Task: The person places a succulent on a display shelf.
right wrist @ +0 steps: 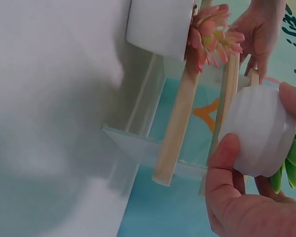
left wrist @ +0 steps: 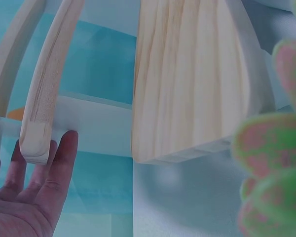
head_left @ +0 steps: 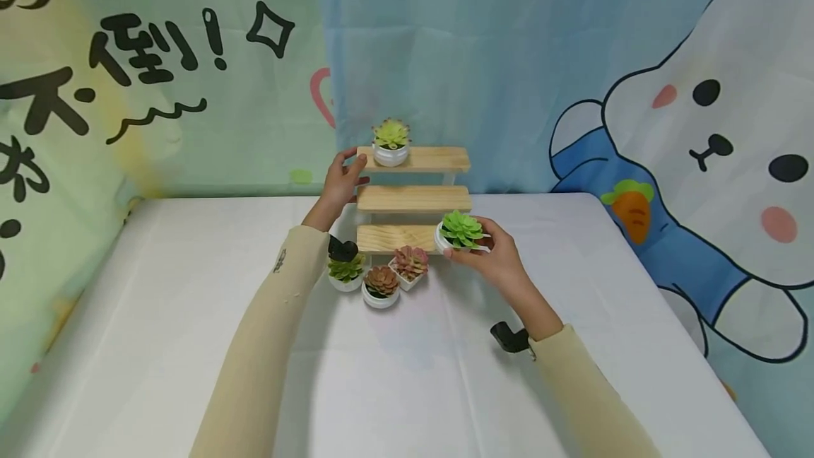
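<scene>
A small three-tier stand has wooden shelves [head_left: 413, 198] and clear side panels [right wrist: 138, 143]. My left hand [head_left: 343, 179] is at the left end of its upper shelves; the left wrist view shows its fingers [left wrist: 54, 190] nearly straight against the side, partly behind a plank end. My right hand [head_left: 496, 249] pinches a white round pot [right wrist: 261, 131] with a bright green succulent [head_left: 462, 229], held at the right end of the lowest shelf [head_left: 394, 237]. A yellow-green succulent [head_left: 391, 134] in a white pot stands on the top shelf, towards its left.
In front of the stand are a green succulent [head_left: 345, 268], a brownish-red one [head_left: 381, 281] and a pink one [head_left: 410, 261], each in a white pot. A white cloth [head_left: 394, 387] covers the table. Printed curtains [head_left: 445, 55] hang behind.
</scene>
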A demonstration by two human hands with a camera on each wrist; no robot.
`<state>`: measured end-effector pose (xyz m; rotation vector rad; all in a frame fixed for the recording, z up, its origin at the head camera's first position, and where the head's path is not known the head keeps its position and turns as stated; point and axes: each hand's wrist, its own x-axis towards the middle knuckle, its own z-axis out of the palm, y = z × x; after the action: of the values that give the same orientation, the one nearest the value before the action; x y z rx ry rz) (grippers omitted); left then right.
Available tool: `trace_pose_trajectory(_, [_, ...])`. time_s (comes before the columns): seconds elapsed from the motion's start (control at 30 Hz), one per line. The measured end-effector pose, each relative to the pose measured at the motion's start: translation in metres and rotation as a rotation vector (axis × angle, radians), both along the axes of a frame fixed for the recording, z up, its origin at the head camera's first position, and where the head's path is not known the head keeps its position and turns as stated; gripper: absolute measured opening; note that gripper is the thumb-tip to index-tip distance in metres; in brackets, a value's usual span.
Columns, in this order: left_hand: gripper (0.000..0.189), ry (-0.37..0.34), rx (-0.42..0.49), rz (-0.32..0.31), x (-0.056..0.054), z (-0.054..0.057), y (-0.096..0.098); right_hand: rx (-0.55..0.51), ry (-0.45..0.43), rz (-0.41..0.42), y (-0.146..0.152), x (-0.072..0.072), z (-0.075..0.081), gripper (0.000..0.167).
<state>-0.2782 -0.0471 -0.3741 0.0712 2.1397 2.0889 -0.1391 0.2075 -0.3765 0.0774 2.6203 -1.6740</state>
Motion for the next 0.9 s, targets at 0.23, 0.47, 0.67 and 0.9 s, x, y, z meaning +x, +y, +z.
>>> trace_pose_trajectory(0.23, [0.055,-0.012,-0.018,0.011,-0.001,-0.002,0.001,-0.016,0.021,0.009,-0.001,-0.009,0.0,0.072])
trace_pose_trajectory(0.47, [0.056,-0.004,-0.002,0.009,-0.002,-0.001,0.0,-0.037,0.021,0.007,-0.007,-0.016,0.006,0.074])
trace_pose_trajectory(0.67, [0.056,-0.01,-0.005,0.001,-0.003,0.0,0.001,-0.045,0.051,0.019,-0.007,-0.021,0.013,0.076])
trace_pose_trajectory(0.9, [0.056,-0.007,-0.013,-0.005,-0.003,-0.001,0.0,-0.039,0.05,-0.004,-0.008,-0.029,0.017,0.074])
